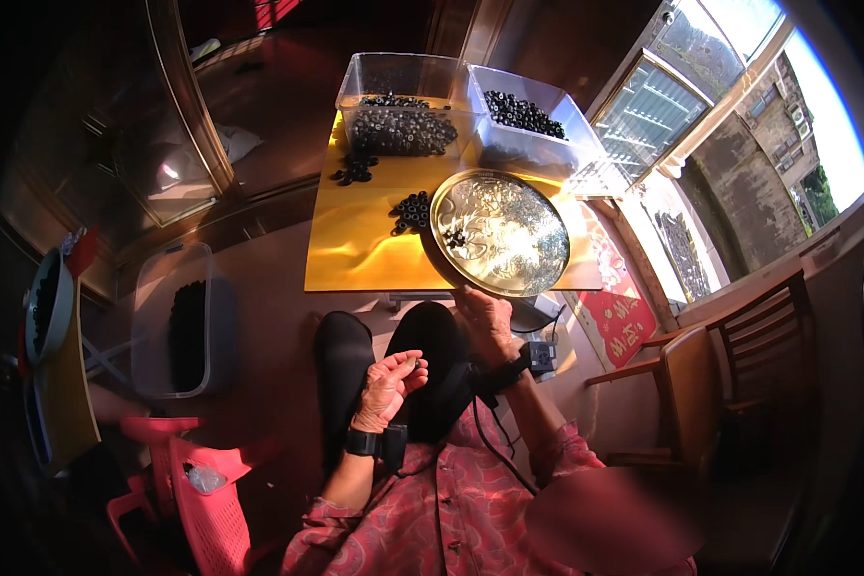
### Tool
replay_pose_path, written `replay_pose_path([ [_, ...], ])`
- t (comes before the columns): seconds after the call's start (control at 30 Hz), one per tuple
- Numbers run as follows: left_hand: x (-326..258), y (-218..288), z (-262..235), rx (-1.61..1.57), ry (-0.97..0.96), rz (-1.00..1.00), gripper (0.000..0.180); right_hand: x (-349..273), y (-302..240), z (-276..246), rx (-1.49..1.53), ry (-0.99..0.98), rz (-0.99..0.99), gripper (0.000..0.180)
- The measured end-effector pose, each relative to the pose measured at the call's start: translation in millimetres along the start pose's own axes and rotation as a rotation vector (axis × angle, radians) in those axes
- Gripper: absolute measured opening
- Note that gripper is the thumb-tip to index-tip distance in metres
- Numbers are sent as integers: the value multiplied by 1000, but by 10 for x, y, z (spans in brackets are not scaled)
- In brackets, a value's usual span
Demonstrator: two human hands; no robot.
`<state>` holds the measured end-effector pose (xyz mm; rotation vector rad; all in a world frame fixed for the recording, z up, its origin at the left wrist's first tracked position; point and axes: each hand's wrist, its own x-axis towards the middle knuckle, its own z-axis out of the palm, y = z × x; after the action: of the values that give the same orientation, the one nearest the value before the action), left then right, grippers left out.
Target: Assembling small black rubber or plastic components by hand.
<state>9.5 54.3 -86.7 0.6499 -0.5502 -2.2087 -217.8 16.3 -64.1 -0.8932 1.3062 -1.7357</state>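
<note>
My left hand [384, 389] is above my lap, with thumb and fingers pinched on a small dark piece [417, 363] too small to name. My right hand [488, 324] grips the near rim of a round, shiny metal tray [514, 226]. The tray is at the right front of the yellow table [355, 264]. A few small black pieces [456, 239] lie on its left part. Just left of the tray is a cluster of black ring-shaped pieces [411, 211]. Behind that sits another small black heap [353, 171].
Two clear plastic bins [408, 67] [571, 120] with black pieces stand at the table's back. On the floor at left is a clear tub [168, 370] with dark contents. A pink plastic chair [206, 514] stands lower left, a wooden chair [691, 394] at right, beside an open window [653, 115].
</note>
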Motion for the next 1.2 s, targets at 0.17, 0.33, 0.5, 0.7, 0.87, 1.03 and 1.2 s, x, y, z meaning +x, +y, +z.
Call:
replay_pose_path([
  [0.17, 29, 148, 58, -8, 36, -11, 24, -53, -252, 112, -710, -172, -202, 14],
  [0.33, 114, 251, 145, 12, 44, -34, 23, -96, -274, 148, 203, 61, 282, 17],
  [0.5, 218, 333, 198, 12, 51, -59, 23, -131, -395, 175, 264, 70, 341, 20],
  [0.7, 240, 376, 211, 38, 60, -85, 23, -166, -519, 219, 258, 53, 315, 20],
  [0.87, 316, 408, 253, 68, 93, -91, 23, -143, -549, 200, 292, 42, 339, 20],
  [1.03, 349, 397, 272, 72, 111, -126, 22, -137, -518, 202, 337, 79, 369, 20],
  [1.2, 409, 386, 332, 92, 86, -186, 24, -151, -503, 213, 383, 98, 329, 20],
])
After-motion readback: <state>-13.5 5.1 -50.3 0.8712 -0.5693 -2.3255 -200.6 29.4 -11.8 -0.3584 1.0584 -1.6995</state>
